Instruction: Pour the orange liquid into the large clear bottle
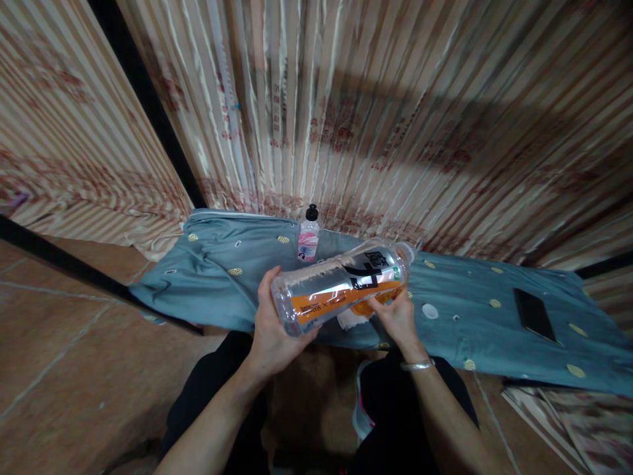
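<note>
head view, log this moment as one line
left hand: grips large bottle base | right hand: fingers on orange label | large bottle: sideways over blue cloth | small bottle: upright on cloth | phone: flat on cloth

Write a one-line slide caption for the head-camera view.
Left hand and right hand hold a clear orange-labelled plastic bottle sideways over a blue-grey spotted cloth.

The left grip (271,326) and the right grip (397,316) are bare hands, and both forearms run bare from the wrists to the bottom edge of the frame. A thin, shiny silver metal bangle (417,364) circles the right wrist, lower right of centre. Plain black cloth trousers (210,389) cover both legs at the bottom middle of the frame, one dark shape under each forearm, the fabric matte and uniform in colour.
</note>
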`<state>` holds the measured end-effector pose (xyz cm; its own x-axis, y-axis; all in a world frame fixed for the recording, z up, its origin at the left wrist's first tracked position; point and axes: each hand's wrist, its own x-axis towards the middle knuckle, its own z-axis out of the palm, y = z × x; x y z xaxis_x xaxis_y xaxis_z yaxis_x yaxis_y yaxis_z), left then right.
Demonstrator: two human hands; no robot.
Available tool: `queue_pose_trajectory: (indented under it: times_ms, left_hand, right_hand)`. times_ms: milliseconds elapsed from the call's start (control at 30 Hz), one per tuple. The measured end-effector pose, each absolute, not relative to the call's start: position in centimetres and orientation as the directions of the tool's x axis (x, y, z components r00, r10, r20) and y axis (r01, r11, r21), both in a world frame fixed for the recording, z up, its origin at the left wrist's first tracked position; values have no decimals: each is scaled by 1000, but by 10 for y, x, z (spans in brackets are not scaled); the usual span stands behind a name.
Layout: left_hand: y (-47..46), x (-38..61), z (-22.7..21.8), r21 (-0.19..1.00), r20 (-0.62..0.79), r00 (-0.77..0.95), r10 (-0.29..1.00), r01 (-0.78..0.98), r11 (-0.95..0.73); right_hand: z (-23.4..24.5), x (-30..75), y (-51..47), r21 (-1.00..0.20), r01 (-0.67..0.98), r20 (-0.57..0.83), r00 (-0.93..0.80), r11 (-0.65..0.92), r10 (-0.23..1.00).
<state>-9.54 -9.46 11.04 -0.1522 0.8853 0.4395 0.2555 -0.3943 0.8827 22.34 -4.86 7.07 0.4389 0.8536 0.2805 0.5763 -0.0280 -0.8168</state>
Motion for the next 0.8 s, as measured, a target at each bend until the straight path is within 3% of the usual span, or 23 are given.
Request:
queue_pose_trajectory:
  times_ms: [367,800]
  left_hand:
    - [-93,-96,113,843,507,-148,849,291,-453]
    - [-94,-95,112,887,434,-149,889,247,-391]
  right_hand:
    - [69,224,-48,-807,591,302,432,-13,850]
    - [67,225,-48,-805,593,313,412,8,856]
